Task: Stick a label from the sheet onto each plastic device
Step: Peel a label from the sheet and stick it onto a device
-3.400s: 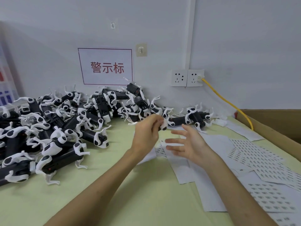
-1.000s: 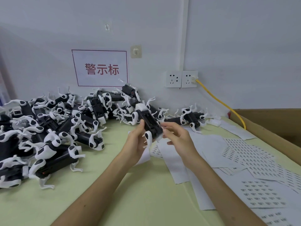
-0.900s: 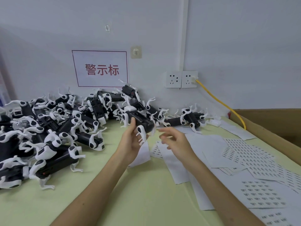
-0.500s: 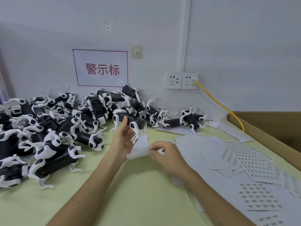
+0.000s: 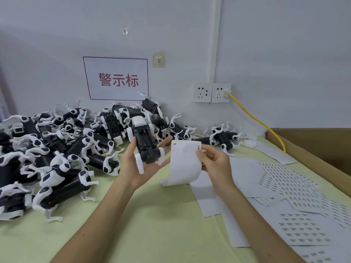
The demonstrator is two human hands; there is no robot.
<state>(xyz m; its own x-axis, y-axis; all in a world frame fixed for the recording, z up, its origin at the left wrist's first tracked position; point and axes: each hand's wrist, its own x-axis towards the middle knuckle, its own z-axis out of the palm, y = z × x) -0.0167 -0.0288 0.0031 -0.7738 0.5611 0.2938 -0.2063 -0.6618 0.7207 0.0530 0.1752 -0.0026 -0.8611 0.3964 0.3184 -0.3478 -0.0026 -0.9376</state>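
Note:
My left hand [image 5: 140, 168] holds a black-and-white plastic device [image 5: 145, 143] belly up above the table, its battery bay facing me. My right hand [image 5: 215, 164] pinches the upper right edge of a curled white label sheet [image 5: 184, 164] just to the right of the device. The sheet's lower end bends down toward the table. A small label shows at the sheet's top right corner by my thumb.
A big heap of black-and-white devices [image 5: 57, 141] fills the left of the green table [image 5: 152, 224] and runs along the wall. Printed label sheets [image 5: 296, 198] lie spread on the right. A cardboard box [image 5: 315, 149] stands at the far right, below a yellow cable [image 5: 254, 118].
My right hand has lifted the label sheet off the table up beside the device. My left hand has turned the device belly up and brought it closer to me.

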